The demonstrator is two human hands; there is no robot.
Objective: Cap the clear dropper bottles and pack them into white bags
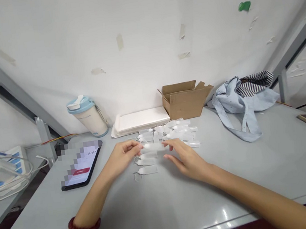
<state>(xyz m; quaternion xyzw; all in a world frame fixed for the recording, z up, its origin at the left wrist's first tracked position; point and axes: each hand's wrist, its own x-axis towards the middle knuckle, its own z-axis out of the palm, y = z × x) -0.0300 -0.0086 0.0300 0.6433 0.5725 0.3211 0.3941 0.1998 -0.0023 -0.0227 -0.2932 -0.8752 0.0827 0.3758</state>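
Note:
Both my hands hold one small translucent plastic bottle [154,146] just above the grey table [159,203]. My left hand [123,155] pinches its left end, where the cap is. My right hand [183,155] grips its right end with thumb and forefinger, the other fingers spread. Under the hands lie three similar bottles [147,162] in a row, each with a tethered cap. Behind them is a loose heap of several more bottles [174,131]. A red bead bracelet [84,225] is on my left wrist.
A phone [82,164] with a lit screen lies at the left. At the back stand a blue-lidded cup [88,115], a white flat pack [139,120] and an open cardboard box [185,99]. Crumpled clothing [246,104] lies at the right. Cables [5,175] sit far left.

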